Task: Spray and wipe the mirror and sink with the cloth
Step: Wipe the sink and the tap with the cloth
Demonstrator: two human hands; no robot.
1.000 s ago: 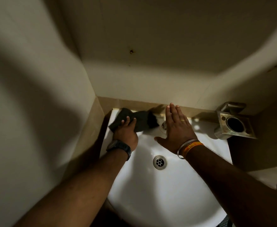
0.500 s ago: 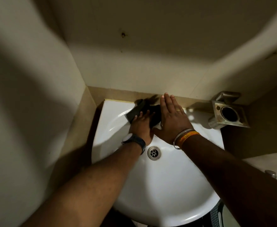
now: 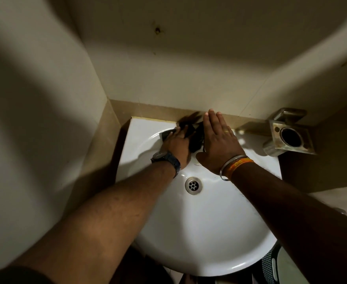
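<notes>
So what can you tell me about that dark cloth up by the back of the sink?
The cloth is dark, nearly black, soft and bunched up, blurred by motion. It lies on the white sink's back rim near the wall. The left hand presses on it, fingers over its left part, while the flat right hand sits just beside its right edge.

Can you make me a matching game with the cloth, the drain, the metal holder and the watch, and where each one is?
Things:
1. cloth
2. drain
3. metal holder
4. watch

Places:
A. on the wall, right of the sink
B. on the left wrist
C. bottom of the bowl
D. under the left hand, at the back of the sink

Pairs: 1-D, 2-C, 3-A, 4-B
</notes>
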